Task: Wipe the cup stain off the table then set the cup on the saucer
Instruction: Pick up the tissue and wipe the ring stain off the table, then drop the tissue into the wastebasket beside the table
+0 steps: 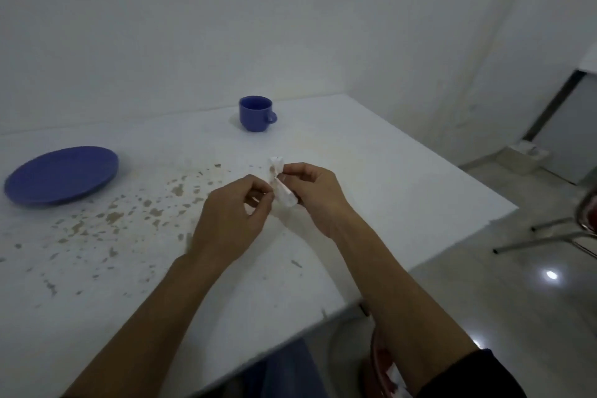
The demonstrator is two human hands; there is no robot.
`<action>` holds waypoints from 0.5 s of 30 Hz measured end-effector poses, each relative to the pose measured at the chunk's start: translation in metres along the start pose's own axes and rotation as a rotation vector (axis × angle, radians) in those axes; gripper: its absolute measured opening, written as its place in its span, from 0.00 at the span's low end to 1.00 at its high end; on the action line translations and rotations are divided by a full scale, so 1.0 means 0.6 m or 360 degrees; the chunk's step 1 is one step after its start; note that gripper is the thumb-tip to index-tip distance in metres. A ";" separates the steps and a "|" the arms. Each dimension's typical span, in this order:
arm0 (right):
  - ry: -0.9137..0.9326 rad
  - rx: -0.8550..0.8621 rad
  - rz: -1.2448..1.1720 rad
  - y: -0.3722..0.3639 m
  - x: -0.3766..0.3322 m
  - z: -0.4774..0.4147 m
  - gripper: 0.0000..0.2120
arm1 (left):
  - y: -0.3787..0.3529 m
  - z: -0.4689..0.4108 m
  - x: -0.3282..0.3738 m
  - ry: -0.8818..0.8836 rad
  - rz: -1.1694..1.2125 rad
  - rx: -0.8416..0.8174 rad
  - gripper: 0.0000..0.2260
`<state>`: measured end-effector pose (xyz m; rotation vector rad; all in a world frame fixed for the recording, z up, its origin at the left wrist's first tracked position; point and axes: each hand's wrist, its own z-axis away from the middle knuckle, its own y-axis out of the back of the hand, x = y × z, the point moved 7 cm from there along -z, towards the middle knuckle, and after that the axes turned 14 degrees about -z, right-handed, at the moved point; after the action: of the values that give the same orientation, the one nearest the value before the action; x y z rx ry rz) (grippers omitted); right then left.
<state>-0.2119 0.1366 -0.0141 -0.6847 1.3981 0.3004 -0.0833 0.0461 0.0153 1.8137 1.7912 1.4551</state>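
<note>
- Both hands meet above the middle of the white surface (371,171), pinching a small folded white tissue (280,182) between them.
- The left hand (232,213) has its fingers curled in, thumb and forefinger closed on the tissue's near edge.
- The right hand (310,191) is likewise curled, gripping the tissue from the other side.
- The blue cup (255,113) stands upright near the far edge, handle to the right.
- The blue saucer (61,174) lies well apart at the left.
- Brown stain flecks (113,216) spread between saucer and hands.
</note>
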 end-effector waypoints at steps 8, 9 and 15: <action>0.0231 0.0661 -0.0111 0.287 -0.070 0.160 0.07 | -0.136 0.092 0.277 -0.0606 0.0215 -0.0324 0.07; 0.0248 0.0756 -0.0133 0.324 -0.074 0.186 0.08 | -0.153 0.107 0.308 -0.0659 0.0242 -0.0360 0.08; 0.0307 0.1117 -0.0163 0.459 -0.060 0.323 0.10 | -0.242 0.172 0.400 -0.0820 0.0019 -0.0521 0.22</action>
<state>-0.2220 0.4733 -0.0476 -0.2006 1.5175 -0.3413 -0.1549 0.3334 -0.0257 1.8102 1.2174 1.0706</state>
